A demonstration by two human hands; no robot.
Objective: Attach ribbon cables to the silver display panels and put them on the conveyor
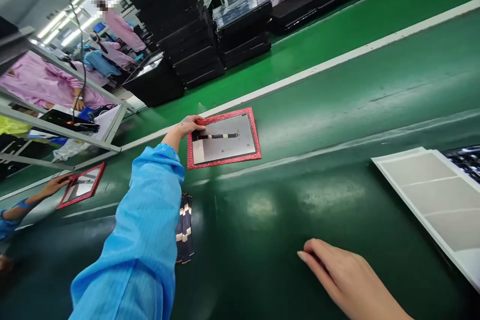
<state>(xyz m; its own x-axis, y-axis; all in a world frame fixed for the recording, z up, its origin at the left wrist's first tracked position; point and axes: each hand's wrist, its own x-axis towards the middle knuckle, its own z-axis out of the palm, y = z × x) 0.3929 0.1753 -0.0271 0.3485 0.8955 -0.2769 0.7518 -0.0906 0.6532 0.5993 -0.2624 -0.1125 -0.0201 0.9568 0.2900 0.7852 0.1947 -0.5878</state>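
A flat grey display panel (236, 144) with a dark flex cable (219, 136) across its back lies on a red bubble-wrap sheet (256, 132) at the far side of the bench. My left hand (188, 126) reaches out to it, the fingers closed at the left edge of panel and wrap. Beneath my blue sleeve, partly hidden, is a row of dark flex cables (185, 230) with light bands. Low on the right, my right hand (337, 270) hovers above the green surface, its thumb and fingertips drawn together and nothing visible between them.
White trays (431, 195) lie at the right, with dark parts (465, 162) behind them. To the left, a co-worker's hand (58, 185) touches another red-wrapped panel (83, 185). Black crates (183, 25) are stacked beyond the bench, and a metal frame (116, 125) stands at the left.
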